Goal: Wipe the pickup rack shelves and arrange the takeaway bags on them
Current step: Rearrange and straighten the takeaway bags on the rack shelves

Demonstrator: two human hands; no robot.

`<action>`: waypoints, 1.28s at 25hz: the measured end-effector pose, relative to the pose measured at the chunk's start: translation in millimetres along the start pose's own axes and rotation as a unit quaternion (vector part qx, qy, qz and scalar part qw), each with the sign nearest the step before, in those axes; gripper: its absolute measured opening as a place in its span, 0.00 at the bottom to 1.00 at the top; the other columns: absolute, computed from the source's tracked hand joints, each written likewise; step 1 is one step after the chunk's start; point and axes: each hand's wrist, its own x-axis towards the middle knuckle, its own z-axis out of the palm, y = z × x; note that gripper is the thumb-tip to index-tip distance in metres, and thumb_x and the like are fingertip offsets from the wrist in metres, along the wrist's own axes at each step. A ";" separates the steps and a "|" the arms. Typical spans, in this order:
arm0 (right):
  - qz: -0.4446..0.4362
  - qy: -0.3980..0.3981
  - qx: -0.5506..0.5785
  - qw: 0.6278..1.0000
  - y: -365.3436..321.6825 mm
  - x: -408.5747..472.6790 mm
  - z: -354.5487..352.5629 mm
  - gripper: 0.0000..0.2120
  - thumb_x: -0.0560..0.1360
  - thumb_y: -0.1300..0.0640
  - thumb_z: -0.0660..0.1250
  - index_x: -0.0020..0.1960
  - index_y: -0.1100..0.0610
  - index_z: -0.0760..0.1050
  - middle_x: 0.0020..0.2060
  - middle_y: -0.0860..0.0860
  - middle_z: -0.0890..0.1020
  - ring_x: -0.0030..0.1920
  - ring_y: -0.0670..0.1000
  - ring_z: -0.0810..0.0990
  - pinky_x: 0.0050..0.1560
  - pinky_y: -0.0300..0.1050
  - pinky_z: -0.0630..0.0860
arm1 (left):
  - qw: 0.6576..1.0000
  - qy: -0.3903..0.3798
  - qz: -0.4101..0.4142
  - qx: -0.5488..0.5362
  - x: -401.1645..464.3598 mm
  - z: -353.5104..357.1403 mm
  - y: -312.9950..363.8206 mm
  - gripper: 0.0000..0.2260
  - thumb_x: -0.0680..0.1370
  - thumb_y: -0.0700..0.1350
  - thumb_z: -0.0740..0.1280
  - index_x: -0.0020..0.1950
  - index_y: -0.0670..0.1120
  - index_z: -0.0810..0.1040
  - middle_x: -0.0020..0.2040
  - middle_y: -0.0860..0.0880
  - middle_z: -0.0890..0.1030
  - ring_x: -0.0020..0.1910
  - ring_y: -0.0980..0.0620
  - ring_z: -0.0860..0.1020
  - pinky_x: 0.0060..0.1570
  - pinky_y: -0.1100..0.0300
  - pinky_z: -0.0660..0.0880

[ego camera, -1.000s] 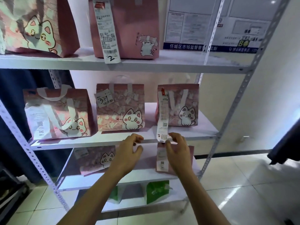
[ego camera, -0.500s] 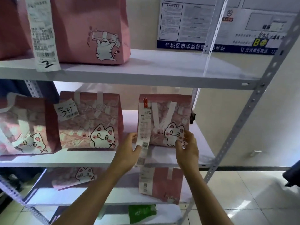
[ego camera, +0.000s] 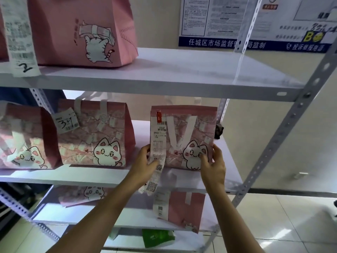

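Both hands have come up from the front edge of the middle shelf (ego camera: pixel 182 181), where a second ago they hovered near the dangling receipt, and now frame the right-hand bag (ego camera: pixel 184 137) on that shelf. The left hand (ego camera: pixel 145 165) sits at the bag's lower left corner, its grip pinching the long receipt (ego camera: pixel 158 143) that hangs down the bag's front and spills over the shelf's front edge; the right hand (ego camera: pixel 213 165) grasps the bag's lower right corner, thumb on the printed front and fingers round the side. The bag stands upright near the right end of the shelf, set back from the front edge, with a clear gap to the middle bag (ego camera: pixel 96 136) on its left. A third bag (ego camera: pixel 23 141) stands at the left end, touching or nearly touching the middle one. That shift reads as the arranging step: the hands have gone from reaching to actually taking hold, probably to square this bag or pull it into line with its neighbours. No cloth is in view, so wiping looks finished or set aside here. Another bag (ego camera: pixel 83 31) stands on the top shelf (ego camera: pixel 182 77), and one (ego camera: pixel 184 210) on the shelf below, near its right end, with a receipt trailing too. The loose receipt could snag or tear if the bag is slid.
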 end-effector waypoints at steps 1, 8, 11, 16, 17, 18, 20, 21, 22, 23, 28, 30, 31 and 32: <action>0.005 -0.002 0.002 1.000 -1.2 -5.9 -2.3 0.23 0.79 0.55 0.66 0.72 0.44 0.68 0.59 0.42 0.79 0.61 0.49 0.80 0.62 0.48 0.77 | 1.000 0.002 0.006 -0.002 -8.4 -2.3 0.5 0.25 0.77 0.41 0.70 0.72 0.50 0.66 0.63 0.53 0.75 0.60 0.57 0.75 0.54 0.67 0.71; 0.001 0.016 0.043 0.999 -8.1 -85.5 -28.3 0.20 0.78 0.49 0.69 0.67 0.39 0.68 0.58 0.44 0.82 0.56 0.48 0.83 0.56 0.56 0.82 | 0.997 0.033 0.068 -0.026 -93.5 -26.6 17.1 0.17 0.78 0.45 0.70 0.63 0.59 0.69 0.56 0.67 0.74 0.52 0.75 0.72 0.45 0.77 0.67; -0.007 0.030 0.043 0.999 -22.0 -119.8 -36.8 0.19 0.79 0.49 0.69 0.67 0.40 0.69 0.58 0.42 0.82 0.57 0.48 0.82 0.57 0.57 0.81 | 0.995 0.043 0.085 -0.036 -128.0 -43.7 26.0 0.16 0.78 0.45 0.70 0.61 0.59 0.71 0.53 0.69 0.75 0.52 0.73 0.74 0.40 0.77 0.70; -0.014 0.046 0.042 0.998 -35.7 -187.4 -60.1 0.19 0.79 0.52 0.67 0.68 0.41 0.70 0.60 0.47 0.82 0.57 0.52 0.82 0.57 0.62 0.81 | 0.992 0.044 0.113 -0.043 -195.9 -60.5 22.3 0.12 0.80 0.44 0.66 0.61 0.55 0.73 0.58 0.61 0.78 0.56 0.61 0.78 0.40 0.76 0.74; -0.017 0.055 0.053 0.997 -38.2 -200.7 -64.8 0.20 0.79 0.53 0.68 0.68 0.41 0.70 0.61 0.47 0.81 0.58 0.52 0.82 0.58 0.63 0.80 | 0.990 0.044 0.120 -0.051 -209.0 -61.7 21.1 0.13 0.80 0.44 0.66 0.62 0.55 0.72 0.59 0.60 0.78 0.58 0.60 0.78 0.44 0.74 0.76; -0.023 0.068 0.069 0.995 -43.6 -213.7 -69.7 0.21 0.79 0.54 0.68 0.69 0.41 0.70 0.62 0.47 0.81 0.59 0.52 0.81 0.60 0.62 0.80 | 0.989 0.047 0.132 -0.054 -221.4 -63.7 22.6 0.14 0.80 0.43 0.66 0.64 0.55 0.72 0.60 0.60 0.78 0.59 0.61 0.77 0.49 0.70 0.78; -0.043 0.092 0.099 0.990 -58.2 -233.3 -77.9 0.22 0.79 0.55 0.69 0.70 0.39 0.71 0.62 0.45 0.81 0.60 0.51 0.81 0.60 0.62 0.80 | 0.984 0.060 0.159 -0.056 -239.8 -68.0 30.5 0.16 0.80 0.44 0.66 0.66 0.57 0.72 0.62 0.59 0.78 0.60 0.63 0.76 0.56 0.64 0.77; -0.059 0.102 0.113 0.987 -68.9 -240.0 -82.0 0.22 0.79 0.55 0.69 0.69 0.37 0.71 0.62 0.44 0.81 0.60 0.51 0.81 0.59 0.61 0.81 | 0.979 0.066 0.179 -0.064 -247.7 -71.7 38.4 0.16 0.80 0.44 0.66 0.66 0.59 0.72 0.62 0.59 0.77 0.60 0.64 0.76 0.55 0.66 0.77; -0.075 0.111 0.125 0.983 -80.0 -244.7 -86.6 0.23 0.79 0.55 0.69 0.69 0.36 0.71 0.61 0.43 0.81 0.59 0.50 0.82 0.58 0.60 0.81 | 0.975 0.069 0.200 -0.073 -254.8 -76.0 47.8 0.17 0.80 0.44 0.65 0.65 0.61 0.71 0.62 0.61 0.77 0.59 0.66 0.76 0.52 0.71 0.76; -0.090 0.121 0.135 0.979 -92.7 -247.6 -91.8 0.23 0.79 0.56 0.69 0.69 0.37 0.72 0.60 0.41 0.81 0.60 0.50 0.82 0.58 0.60 0.81 | 0.970 0.069 0.219 -0.080 -262.0 -81.6 59.5 0.17 0.80 0.44 0.65 0.64 0.64 0.71 0.62 0.63 0.77 0.59 0.67 0.75 0.49 0.75 0.74; -0.134 0.140 0.164 0.967 -151.5 -255.4 -117.3 0.21 0.79 0.57 0.68 0.66 0.37 0.73 0.54 0.35 0.81 0.57 0.44 0.82 0.58 0.60 0.81 | 0.947 0.077 0.295 -0.102 -291.6 -105.7 117.7 0.17 0.75 0.61 0.61 0.64 0.65 0.72 0.60 0.67 0.76 0.61 0.67 0.74 0.50 0.79 0.70; -0.151 0.138 0.169 0.964 -170.4 -256.2 -124.9 0.20 0.80 0.56 0.67 0.68 0.39 0.73 0.54 0.37 0.82 0.55 0.45 0.82 0.55 0.60 0.83 | 0.938 0.080 0.319 -0.105 -295.2 -111.8 136.5 0.17 0.75 0.60 0.62 0.64 0.64 0.72 0.59 0.68 0.77 0.60 0.68 0.75 0.50 0.79 0.70; -0.161 0.135 0.172 0.963 -179.9 -254.5 -129.0 0.19 0.80 0.55 0.66 0.68 0.40 0.72 0.54 0.39 0.82 0.55 0.47 0.83 0.54 0.60 0.83 | 0.936 0.078 0.326 -0.106 -294.8 -113.9 144.8 0.15 0.77 0.56 0.63 0.64 0.65 0.72 0.59 0.68 0.77 0.60 0.68 0.75 0.50 0.79 0.70; -0.171 0.132 0.172 0.961 -190.2 -251.2 -132.8 0.19 0.80 0.55 0.66 0.69 0.42 0.72 0.55 0.39 0.82 0.56 0.48 0.83 0.54 0.60 0.83 | 0.933 0.078 0.335 -0.103 -292.9 -115.7 152.4 0.15 0.79 0.51 0.64 0.64 0.65 0.72 0.59 0.68 0.77 0.59 0.69 0.75 0.50 0.80 0.70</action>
